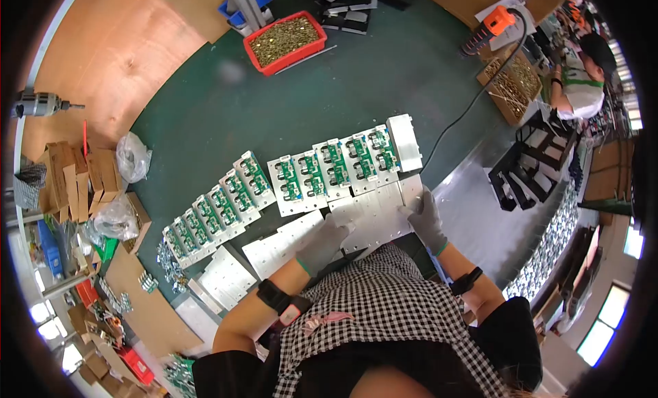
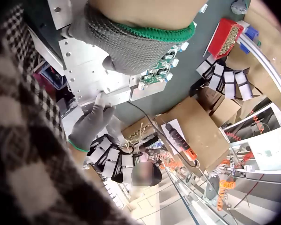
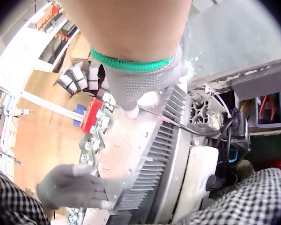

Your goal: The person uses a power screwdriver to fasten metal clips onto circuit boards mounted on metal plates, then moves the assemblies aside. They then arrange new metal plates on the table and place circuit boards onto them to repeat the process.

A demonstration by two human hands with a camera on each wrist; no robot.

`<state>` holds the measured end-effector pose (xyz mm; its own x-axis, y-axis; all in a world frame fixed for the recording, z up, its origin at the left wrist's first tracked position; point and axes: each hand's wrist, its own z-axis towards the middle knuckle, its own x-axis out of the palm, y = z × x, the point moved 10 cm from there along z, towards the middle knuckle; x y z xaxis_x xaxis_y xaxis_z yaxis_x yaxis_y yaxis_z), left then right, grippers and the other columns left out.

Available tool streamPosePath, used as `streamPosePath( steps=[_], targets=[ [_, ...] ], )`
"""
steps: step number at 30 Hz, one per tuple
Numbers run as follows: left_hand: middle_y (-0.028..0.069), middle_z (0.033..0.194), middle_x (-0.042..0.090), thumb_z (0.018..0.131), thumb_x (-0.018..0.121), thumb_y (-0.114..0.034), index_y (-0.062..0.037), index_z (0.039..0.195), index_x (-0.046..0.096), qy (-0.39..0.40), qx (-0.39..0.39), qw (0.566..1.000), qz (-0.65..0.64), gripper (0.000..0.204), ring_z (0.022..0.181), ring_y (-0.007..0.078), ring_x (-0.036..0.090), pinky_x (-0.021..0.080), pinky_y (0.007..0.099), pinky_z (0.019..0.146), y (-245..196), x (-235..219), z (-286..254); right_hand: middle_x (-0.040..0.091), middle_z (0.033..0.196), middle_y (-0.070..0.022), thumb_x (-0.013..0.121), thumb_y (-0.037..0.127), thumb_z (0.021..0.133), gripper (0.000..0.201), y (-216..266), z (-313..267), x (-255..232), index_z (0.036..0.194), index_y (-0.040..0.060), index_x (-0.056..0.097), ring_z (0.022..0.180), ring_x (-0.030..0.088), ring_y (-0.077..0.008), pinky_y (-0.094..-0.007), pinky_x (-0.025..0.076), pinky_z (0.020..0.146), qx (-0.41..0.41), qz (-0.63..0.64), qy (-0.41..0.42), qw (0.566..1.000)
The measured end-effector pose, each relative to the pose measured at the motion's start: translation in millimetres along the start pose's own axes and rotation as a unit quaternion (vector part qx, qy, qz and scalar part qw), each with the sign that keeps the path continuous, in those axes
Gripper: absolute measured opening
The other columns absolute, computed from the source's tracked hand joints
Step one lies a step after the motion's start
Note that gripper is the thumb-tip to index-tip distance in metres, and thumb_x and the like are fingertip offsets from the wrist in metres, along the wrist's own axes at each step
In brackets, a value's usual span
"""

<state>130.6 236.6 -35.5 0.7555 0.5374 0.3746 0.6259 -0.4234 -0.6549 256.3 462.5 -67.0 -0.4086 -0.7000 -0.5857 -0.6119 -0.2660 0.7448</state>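
Observation:
Bare silver heat sinks [image 1: 370,216] with drilled flat tops lie side by side along the near table edge. Their fins [image 3: 152,173] show in the right wrist view. My gloved left hand [image 1: 323,246] lays fairly straight fingers against the left end of this group, as the right wrist view also shows. At the opposite end, my gloved right hand [image 1: 426,223] touches the last heat sink, thumb toward its top and fingers extended along the side. Just beyond stands a row of silver heat sinks carrying green circuit boards [image 1: 336,163], ending in a bare silver block [image 1: 404,143].
More boarded heat sinks [image 1: 212,213] angle off to the left. A red tray [image 1: 284,45] of small brass-coloured parts sits at the back. An orange-ended power tool [image 1: 490,29] trails a black cable [image 1: 473,100] to the table. At the right, another person [image 1: 582,76] works beside black frames [image 1: 528,165].

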Motion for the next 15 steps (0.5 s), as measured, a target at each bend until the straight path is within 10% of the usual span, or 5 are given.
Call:
streamPosePath(
  steps=[5, 10, 12, 15],
  targets=[
    [0.0098, 0.120, 0.063, 0.095, 0.057, -0.015, -0.0011, 0.139, 0.049, -0.208, 0.157, 0.962, 0.087, 0.046, 0.109, 0.0166, 0.059, 0.046, 0.0300, 0.093, -62, -91, -79, 0.044, 0.135, -0.0196, 0.083, 0.038, 0.069, 0.096, 99, -3, -21, 0.142, -0.0016, 0.036, 0.123, 0.044, -0.0393, -0.0492, 0.040, 0.101, -0.242, -0.216, -0.079, 0.943],
    [0.0252, 0.139, 0.048, 0.084, 0.075, -0.026, -0.0019, 0.139, 0.047, -0.523, 0.211, 0.659, 0.498, 0.067, 0.131, 0.0410, 0.046, 0.041, 0.0459, 0.105, -66, -224, -197, 0.039, 0.141, -0.0200, 0.077, 0.049, 0.071, 0.094, 239, -9, 95, 0.144, 0.0050, 0.037, 0.137, 0.031, -0.0395, -0.0546, 0.022, 0.114, -0.419, -0.258, 0.090, 0.866],
    [0.0283, 0.148, 0.034, 0.076, 0.081, -0.037, -0.0041, 0.143, 0.041, -0.566, 0.103, 0.585, 0.571, 0.085, 0.137, 0.0461, 0.033, 0.035, 0.0532, 0.108, -55, -256, -246, 0.028, 0.151, -0.0199, 0.075, 0.055, 0.072, 0.100, 238, -3, 164, 0.149, 0.0100, 0.032, 0.143, 0.019, -0.0425, -0.0605, 0.012, 0.116, -0.399, -0.288, 0.202, 0.847],
    [0.0330, 0.151, 0.023, 0.061, 0.089, -0.046, -0.0040, 0.152, 0.015, -0.570, -0.089, 0.617, 0.535, 0.124, 0.140, 0.0502, 0.026, 0.029, 0.0568, 0.112, 31, -348, -300, 0.021, 0.154, -0.0212, 0.072, 0.068, 0.067, 0.107, 233, 0, 199, 0.149, 0.0111, 0.034, 0.142, 0.009, -0.0506, -0.0688, 0.004, 0.112, -0.381, -0.392, 0.193, 0.814]
  ],
)
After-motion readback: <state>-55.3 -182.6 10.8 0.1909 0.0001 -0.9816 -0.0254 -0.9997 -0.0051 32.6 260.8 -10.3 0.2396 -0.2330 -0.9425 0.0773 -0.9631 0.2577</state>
